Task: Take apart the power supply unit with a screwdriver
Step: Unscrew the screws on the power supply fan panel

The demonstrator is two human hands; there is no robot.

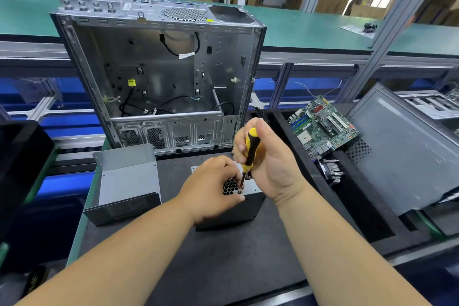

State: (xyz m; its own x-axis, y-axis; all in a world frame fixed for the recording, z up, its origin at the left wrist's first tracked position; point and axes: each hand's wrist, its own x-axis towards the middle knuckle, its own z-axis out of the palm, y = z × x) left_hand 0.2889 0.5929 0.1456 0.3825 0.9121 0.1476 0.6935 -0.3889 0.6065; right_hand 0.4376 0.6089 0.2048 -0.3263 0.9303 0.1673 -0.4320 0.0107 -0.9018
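A grey power supply unit (233, 211) with a honeycomb vent stands on the dark mat in the middle. My left hand (211, 189) grips its top edge beside the vent, covering much of the top face. My right hand (268, 161) holds a yellow and black screwdriver (250, 146) upright, and the tip sits on a screw at the top face next to the vent.
A second grey power supply (126, 184) lies to the left on the mat. An empty computer case (159, 74) stands open behind. A green motherboard (323, 126) and a heatsink (331, 171) lie in the tray to the right, beside a grey side panel (402, 154).
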